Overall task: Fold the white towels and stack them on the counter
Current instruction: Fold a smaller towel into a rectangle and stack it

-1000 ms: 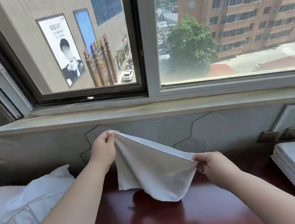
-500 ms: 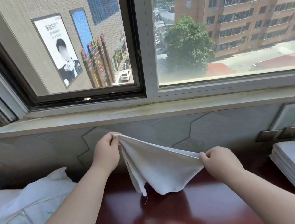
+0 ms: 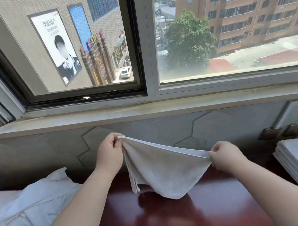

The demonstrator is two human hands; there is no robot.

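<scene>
Your left hand (image 3: pixel 110 155) and right hand (image 3: pixel 224 154) each pinch a top corner of the towel (image 3: pixel 165 173), hanging doubled above the counter (image 3: pixel 183 222). It looks light, limp and sagging; judge corners the best hold, edge kept taut.

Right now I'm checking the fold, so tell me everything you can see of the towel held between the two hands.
The towel is white, soft terry-like cloth with a stitched hem along its top edge. It looks doubled over: layered edges hang at its left side. The left hand pinches the higher end, the right hand the lower one, so the taut top edge slopes down to the right. The rest sags to a rounded point above the red-brown counter; whether it touches is unclear.
</scene>
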